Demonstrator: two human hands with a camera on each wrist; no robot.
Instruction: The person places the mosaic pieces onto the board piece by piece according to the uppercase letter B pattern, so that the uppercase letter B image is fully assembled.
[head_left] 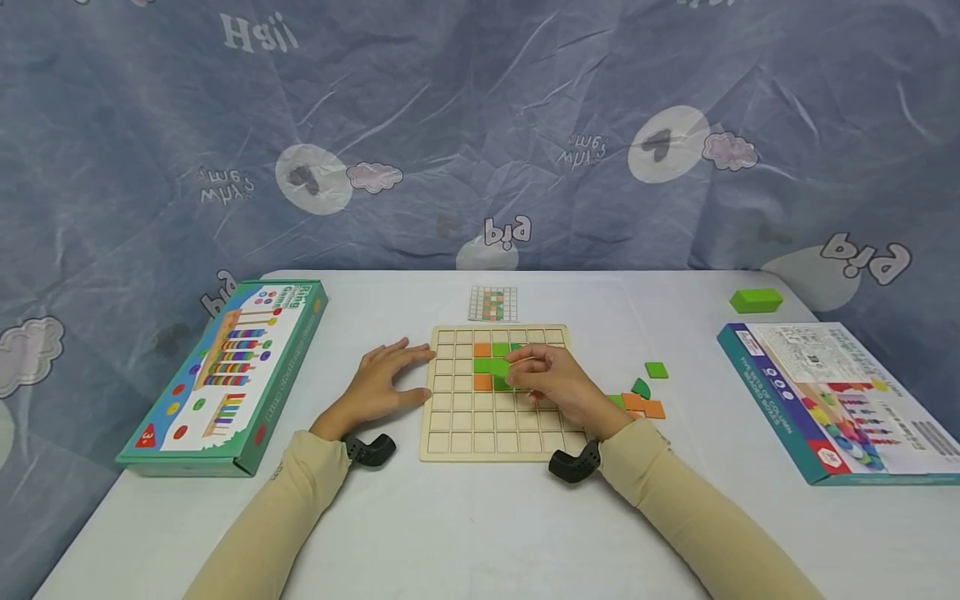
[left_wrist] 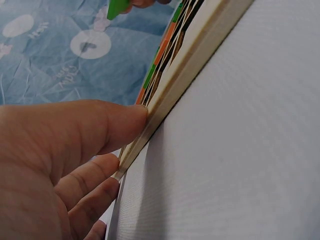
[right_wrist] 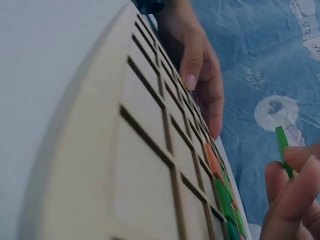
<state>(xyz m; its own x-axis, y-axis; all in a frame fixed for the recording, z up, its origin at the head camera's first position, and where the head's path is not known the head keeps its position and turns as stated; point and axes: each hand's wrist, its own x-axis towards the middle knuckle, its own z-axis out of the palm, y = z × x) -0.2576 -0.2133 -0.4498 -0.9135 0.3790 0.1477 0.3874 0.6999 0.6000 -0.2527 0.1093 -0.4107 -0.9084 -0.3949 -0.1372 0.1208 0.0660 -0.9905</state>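
Beige cloth sleeves (head_left: 258,525) lie nearest the camera, on the near side of a pale wooden grid board (head_left: 459,443). Well left of the board is a green cardboard box printed with coloured rings (head_left: 225,367). Between that box and the board, the left hand (head_left: 378,383) has its fingers and thumb spread apart, tips touching the board's left edge. Just beyond the board lies a small card printed with a coloured grid (head_left: 492,304). Towards the board's far side sit orange square tiles (head_left: 482,350) and green square tiles (head_left: 500,349), partly hidden by the right hand (head_left: 558,379). That hand pinches a bright green flat tile (right_wrist: 282,142) between thumb and fingers, raised clear of the board. Right of the board lie loose orange tiles (head_left: 654,409), a dark green curved-edged tile (head_left: 641,387) and a light green tile (head_left: 656,370). Farther right of it are a green rectangular block (head_left: 756,301) and a flat teal-and-white box (head_left: 787,350).
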